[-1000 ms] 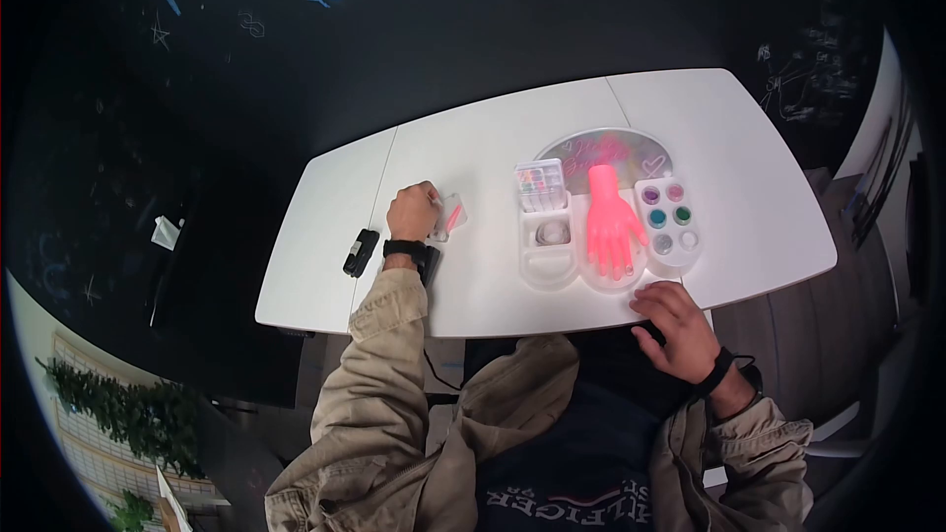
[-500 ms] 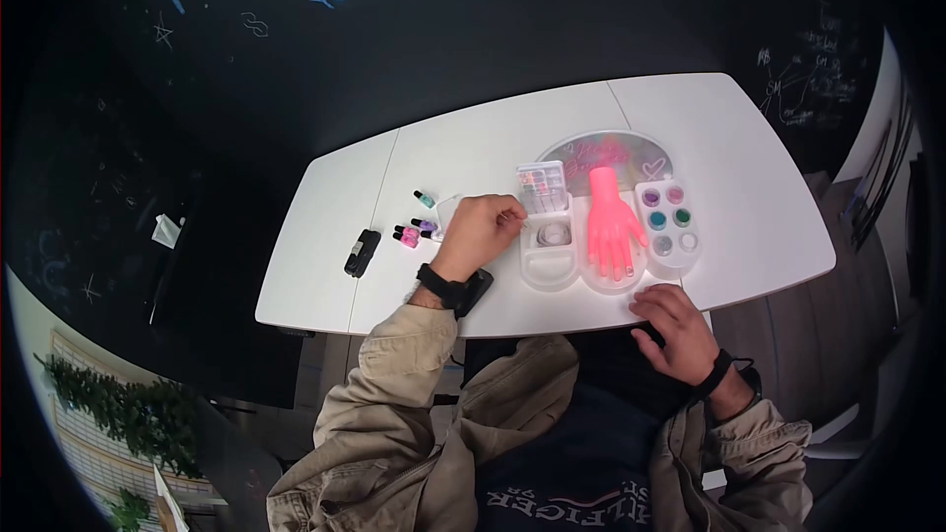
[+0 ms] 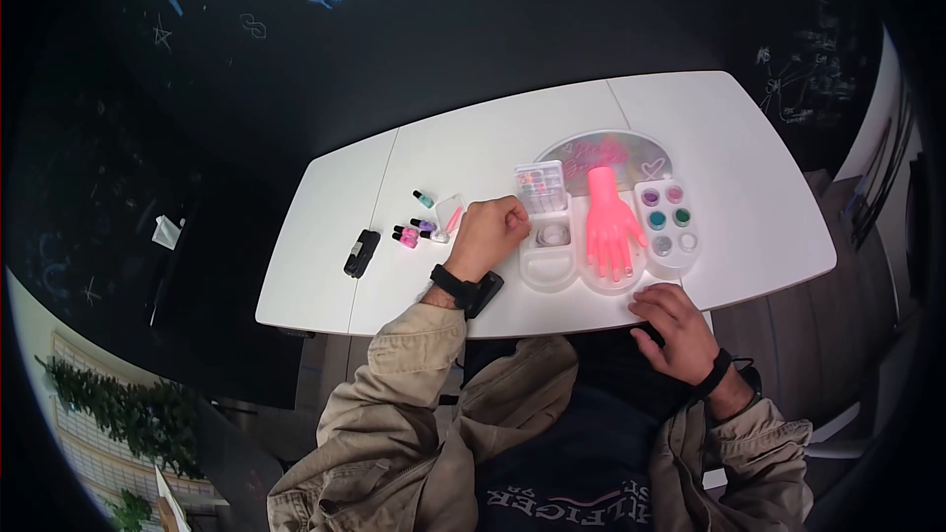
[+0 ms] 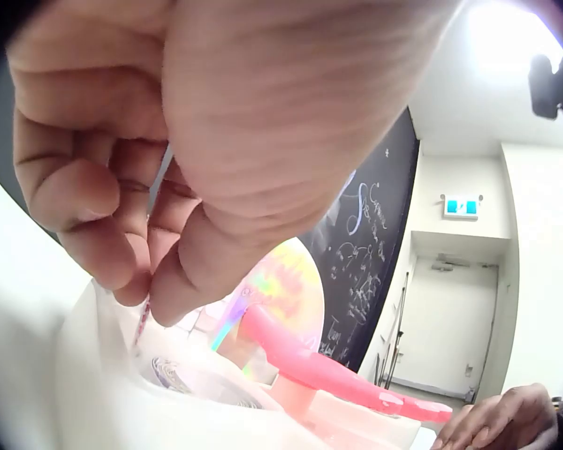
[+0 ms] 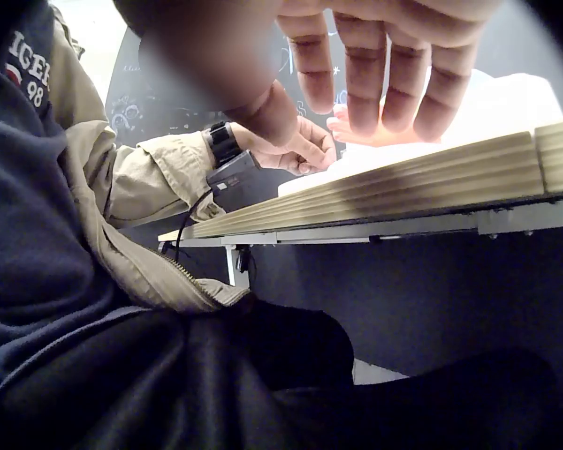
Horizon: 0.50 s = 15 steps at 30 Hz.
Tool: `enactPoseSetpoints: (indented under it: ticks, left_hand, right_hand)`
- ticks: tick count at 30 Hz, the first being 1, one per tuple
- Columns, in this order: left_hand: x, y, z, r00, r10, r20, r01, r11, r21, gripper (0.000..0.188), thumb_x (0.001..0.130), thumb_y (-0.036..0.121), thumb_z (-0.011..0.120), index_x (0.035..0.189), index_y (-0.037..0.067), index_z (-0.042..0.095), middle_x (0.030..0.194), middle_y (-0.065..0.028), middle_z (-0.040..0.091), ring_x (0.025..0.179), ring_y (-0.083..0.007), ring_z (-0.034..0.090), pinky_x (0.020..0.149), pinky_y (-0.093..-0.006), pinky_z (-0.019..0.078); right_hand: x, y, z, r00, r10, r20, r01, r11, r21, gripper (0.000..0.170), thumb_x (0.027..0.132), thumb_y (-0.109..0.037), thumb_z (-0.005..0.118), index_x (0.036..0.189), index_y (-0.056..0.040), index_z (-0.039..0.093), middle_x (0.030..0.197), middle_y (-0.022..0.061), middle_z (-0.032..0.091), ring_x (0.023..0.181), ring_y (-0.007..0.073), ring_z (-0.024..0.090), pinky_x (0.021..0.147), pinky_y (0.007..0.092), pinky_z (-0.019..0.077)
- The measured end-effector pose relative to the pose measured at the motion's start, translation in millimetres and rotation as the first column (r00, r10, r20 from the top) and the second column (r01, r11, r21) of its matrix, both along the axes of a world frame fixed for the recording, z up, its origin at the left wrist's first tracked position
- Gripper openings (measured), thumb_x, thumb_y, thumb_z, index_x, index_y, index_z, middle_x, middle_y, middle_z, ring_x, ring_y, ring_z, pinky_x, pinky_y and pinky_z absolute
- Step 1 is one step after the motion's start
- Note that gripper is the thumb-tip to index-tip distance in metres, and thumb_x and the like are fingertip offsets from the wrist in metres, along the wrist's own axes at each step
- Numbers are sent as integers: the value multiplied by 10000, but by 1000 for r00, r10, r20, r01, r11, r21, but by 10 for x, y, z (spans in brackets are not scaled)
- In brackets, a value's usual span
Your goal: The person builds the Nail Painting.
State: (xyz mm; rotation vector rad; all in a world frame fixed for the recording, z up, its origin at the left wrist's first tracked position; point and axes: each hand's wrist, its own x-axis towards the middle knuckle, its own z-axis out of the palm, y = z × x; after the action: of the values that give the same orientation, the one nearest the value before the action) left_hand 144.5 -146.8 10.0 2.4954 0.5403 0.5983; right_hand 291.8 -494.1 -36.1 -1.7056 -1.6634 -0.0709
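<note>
Dark chalkboard walls (image 3: 473,30) with blue and white chalk drawings stand behind a white table (image 3: 778,207), seen in the head view from above a person in a tan jacket. Right of centre sits a white nail-care station (image 3: 549,281) with an iridescent backing panel (image 3: 567,153). On it lies a bright pink model hand (image 3: 611,222), fingers toward the person. Six round pots (image 3: 657,219) of coloured contents fill its right section; a clear compartmented box (image 3: 540,177) stands at its left. The left hand (image 3: 488,234) hovers just beside that left section; what it grips is hidden from above. Farther left are small nail polish bottles, one teal (image 3: 423,199) and others pink (image 3: 406,236) and purple, then a black object (image 3: 362,253). The right hand (image 3: 680,335) is at the near table edge, fingers loosely bent, holding nothing. From the left wrist, the left hand pinches a thin stick (image 4: 143,323) between thumb and fingertips, its pinkish end pointing down at the station's white tray; whether it touches is unclear. Beyond are a white door (image 4: 441,323) and a wall sign (image 4: 462,207). From the right wrist, the right hand's relaxed fingers hang over the table's wooden edge (image 5: 432,183).
</note>
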Motion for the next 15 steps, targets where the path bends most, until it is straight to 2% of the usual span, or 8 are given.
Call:
enactPoseSetpoints:
  ticks: [2,8,11,14,15]
  left_hand:
    - [-2,-25,-7,999,19,-41,-19,1000,9,158,910,137,845,971,20,758,743,-78,722,669,-189,695,669,-338,553]
    - [-4,-57,37,997,52,-54,-53,999,-11,185,920,163,858,969,19,753,755,-83,733,688,-196,711,675,-347,559]
    - [-51,130,9,998,57,5,-57,998,13,178,902,167,857,965,29,763,792,-135,768,752,-319,774,724,-409,602]
    - [-145,380,57,990,133,43,-136,987,81,164,949,177,840,986,29,780,838,-98,800,761,-217,776,714,-358,599]
    - [-193,485,85,981,192,11,-192,976,99,210,936,219,851,1005,32,784,889,-109,816,798,-244,800,738,-372,615]
  right_hand:
    - [2,3,6,1000,2,0,-2,1000,1,403,865,-66,845,1250,-29,733,1306,157,685,1276,410,638,1084,501,566]
    - [1,3,15,1000,3,8,-3,1000,3,405,860,-56,846,1247,-24,731,1303,162,685,1272,415,640,1081,500,569]
    - [6,4,14,1000,0,8,0,1000,1,404,861,-57,846,1246,-24,731,1304,162,685,1273,415,640,1081,500,569]
    - [5,2,-1,1000,-3,8,3,1000,3,399,862,-60,845,1243,-25,732,1303,161,687,1273,415,640,1082,501,568]
    - [8,3,-8,1000,-2,6,2,1000,4,396,864,-61,845,1241,-25,733,1303,161,687,1273,414,640,1083,501,568]
